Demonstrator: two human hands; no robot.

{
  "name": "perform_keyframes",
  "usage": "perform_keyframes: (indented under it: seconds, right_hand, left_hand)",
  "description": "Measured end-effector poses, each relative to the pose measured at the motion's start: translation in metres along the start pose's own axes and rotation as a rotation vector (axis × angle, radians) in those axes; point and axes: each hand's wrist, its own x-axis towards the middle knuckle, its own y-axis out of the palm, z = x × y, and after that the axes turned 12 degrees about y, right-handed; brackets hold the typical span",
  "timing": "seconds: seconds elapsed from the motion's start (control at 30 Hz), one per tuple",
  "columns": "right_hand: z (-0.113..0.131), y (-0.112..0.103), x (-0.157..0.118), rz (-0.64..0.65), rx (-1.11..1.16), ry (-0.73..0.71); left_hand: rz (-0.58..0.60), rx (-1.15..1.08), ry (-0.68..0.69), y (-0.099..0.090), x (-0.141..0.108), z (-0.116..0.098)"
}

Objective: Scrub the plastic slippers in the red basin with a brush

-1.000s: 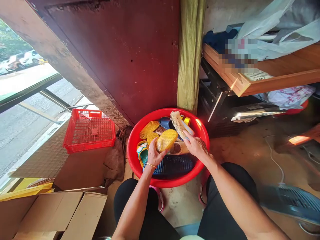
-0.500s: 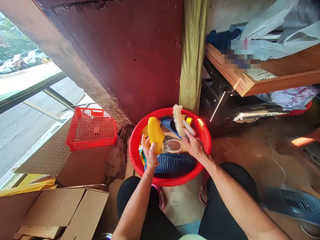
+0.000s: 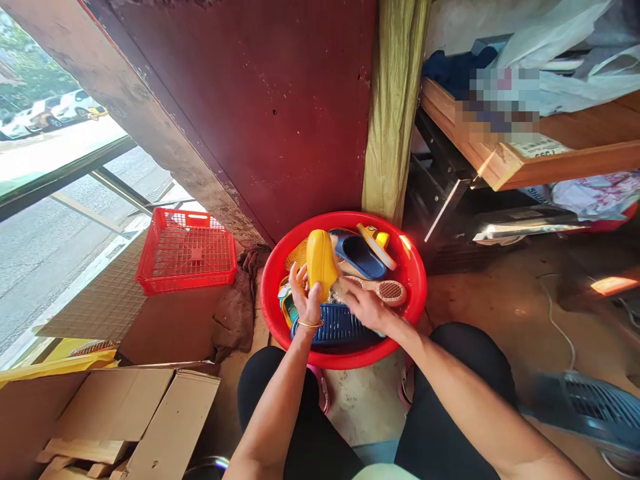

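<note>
A round red basin (image 3: 419,293) stands on the floor between my knees, with several slippers in it. My left hand (image 3: 306,300) grips a yellow slipper (image 3: 321,259) upright over the basin's left part. Close to its right side is my right hand (image 3: 367,305), fingers closed round the brush, which is mostly hidden and blurred against the slipper. Below both hands lies a ribbed dark blue slipper (image 3: 343,325). Behind them are a blue slipper (image 3: 364,255) and a yellow and white one (image 3: 377,243); a tan sole (image 3: 391,292) shows at the right.
A red plastic crate (image 3: 193,257) sits at the left above open cardboard boxes (image 3: 115,407). A brown cloth (image 3: 237,317) lies beside the basin. Behind it stands a dark red door (image 3: 250,107). At the right are a wooden tray (image 3: 525,167) on a black frame and a fan (image 3: 590,400).
My right hand has brought the brush down and left, from above the basin's back to the yellow slipper. The yellow slipper is turned a little. The view has shifted slightly.
</note>
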Motion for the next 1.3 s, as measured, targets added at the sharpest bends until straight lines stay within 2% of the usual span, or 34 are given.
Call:
perform_keyframes:
  seconds: [0.07, 0.1, 0.23, 0.27, 0.33, 0.4, 0.43, 0.47, 0.57, 0.67, 0.73, 0.8, 0.9, 1.03, 1.17, 1.3]
  right_hand:
    - [-0.005, -0.001, 0.003, 0.108, -0.042, -0.047]
    - [-0.007, -0.004, 0.006, 0.086, -0.035, -0.032]
    - [-0.011, -0.021, 0.014, -0.155, 0.075, 0.161]
    - [-0.009, -0.022, 0.013, -0.159, 0.098, 0.188]
    - [-0.006, -0.021, 0.007, -0.040, 0.117, 0.196]
    - [-0.003, -0.016, 0.000, 0.140, 0.132, 0.171]
    - [-0.003, -0.015, -0.002, 0.186, 0.149, 0.157]
    - [-0.003, -0.015, -0.002, 0.186, 0.171, 0.142]
    - [-0.005, -0.018, 0.001, 0.077, 0.197, 0.076]
    - [-0.007, -0.018, 0.003, 0.025, 0.104, -0.027]
    - [-0.008, -0.014, 0.003, 0.023, -0.011, -0.057]
    - [-0.009, -0.015, 0.003, -0.002, -0.115, -0.006]
    - [-0.012, -0.034, 0.007, -0.091, -0.161, 0.092]
    - [-0.020, -0.083, 0.012, -0.247, -0.033, 0.104]
    - [-0.028, -0.116, 0.014, -0.356, 0.163, 0.217]
    - [-0.031, -0.126, 0.011, -0.354, 0.265, 0.230]
  left_hand:
    - [0.025, 0.069, 0.006, 0.002, -0.001, 0.000]
    - [0.034, 0.096, 0.017, 0.002, -0.001, 0.000]
    - [0.062, 0.208, 0.113, 0.002, 0.000, -0.001]
    - [0.074, 0.235, 0.135, 0.002, 0.000, -0.001]
    - [0.101, 0.255, 0.142, 0.004, -0.002, 0.000]
    - [0.127, 0.199, 0.077, 0.005, -0.005, 0.003]
    - [0.135, 0.148, 0.020, 0.006, -0.006, 0.004]
    - [0.142, 0.093, -0.045, 0.006, -0.007, 0.006]
    - [0.183, -0.031, -0.233, 0.008, -0.008, 0.010]
    - [0.254, -0.140, -0.360, 0.020, -0.012, 0.015]
    - [0.317, -0.192, -0.344, 0.036, -0.020, 0.018]
    - [0.379, -0.173, -0.264, 0.054, -0.034, 0.020]
    - [0.468, -0.095, -0.222, 0.078, -0.061, 0.019]
    - [0.669, 0.051, -0.230, 0.099, -0.084, 0.014]
    - [0.723, 0.365, -0.214, 0.111, -0.082, 0.018]
    - [0.712, 0.285, -0.337, 0.109, -0.072, 0.025]
